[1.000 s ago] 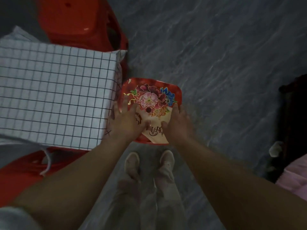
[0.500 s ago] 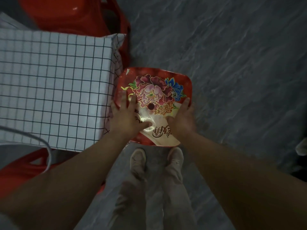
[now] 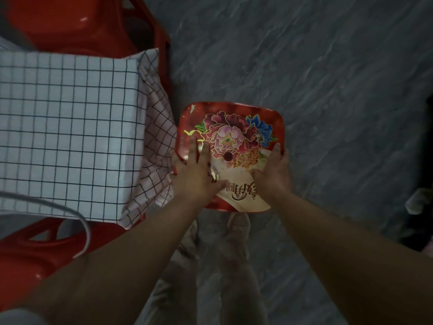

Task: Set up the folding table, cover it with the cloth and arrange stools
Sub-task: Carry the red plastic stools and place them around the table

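The white cloth with a dark grid (image 3: 70,125) hides the table beneath and runs off the left edge. The red plastic stool with a flowered square seat (image 3: 234,137) hides its own legs; the left hand (image 3: 196,177) and right hand (image 3: 274,170) cover part of its gold lettering, and the right's outer fingers vanish past the rim

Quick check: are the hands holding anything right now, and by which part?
The red flower-printed stool, by its seat: the right hand grips the right rim, thumb on top; the left hand lies flat, fingers straight, on the left side.
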The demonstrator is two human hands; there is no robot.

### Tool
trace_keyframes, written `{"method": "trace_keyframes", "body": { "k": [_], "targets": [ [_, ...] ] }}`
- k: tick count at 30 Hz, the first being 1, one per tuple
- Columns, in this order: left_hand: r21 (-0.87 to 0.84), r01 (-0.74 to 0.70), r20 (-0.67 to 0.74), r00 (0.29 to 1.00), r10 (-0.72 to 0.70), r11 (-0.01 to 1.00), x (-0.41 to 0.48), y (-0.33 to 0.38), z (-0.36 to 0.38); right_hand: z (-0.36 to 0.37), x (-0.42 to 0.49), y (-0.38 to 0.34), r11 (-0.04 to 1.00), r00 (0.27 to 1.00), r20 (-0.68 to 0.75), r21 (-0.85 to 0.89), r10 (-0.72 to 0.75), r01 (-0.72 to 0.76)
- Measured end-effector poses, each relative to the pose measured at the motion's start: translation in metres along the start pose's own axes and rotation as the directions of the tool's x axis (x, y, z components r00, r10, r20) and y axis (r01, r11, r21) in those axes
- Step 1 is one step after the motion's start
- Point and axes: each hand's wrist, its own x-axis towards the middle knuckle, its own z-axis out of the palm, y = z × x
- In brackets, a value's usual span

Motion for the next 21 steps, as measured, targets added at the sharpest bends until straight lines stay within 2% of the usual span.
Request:
{"method": "trace_keyframes", "body": {
  "k": [12, 15, 21],
  "targets": [
    [0.027, 0.015, -0.003, 1.000, -0.015, 1.000, -0.007, 0.031, 0.007, -0.025, 0.003, 0.026, 0.998, 0.999, 0.038, -0.051, -0.023, 0.024],
    [0.079, 0.003, 0.010, 1.000, -0.003, 0.997, -0.012, 0.036, -0.004, -0.038, -0.004, 0.021, 0.991, 0.998, 0.022, -0.119, -0.051, 0.053],
    [0.124, -0.065, -0.070, 0.995, 0.074, 0.990, -0.047, 0.067, -0.056, -0.088, -0.046, -0.008, 0.975, 0.985, 0.028, -0.137, -0.173, 0.175]
  ]
}}
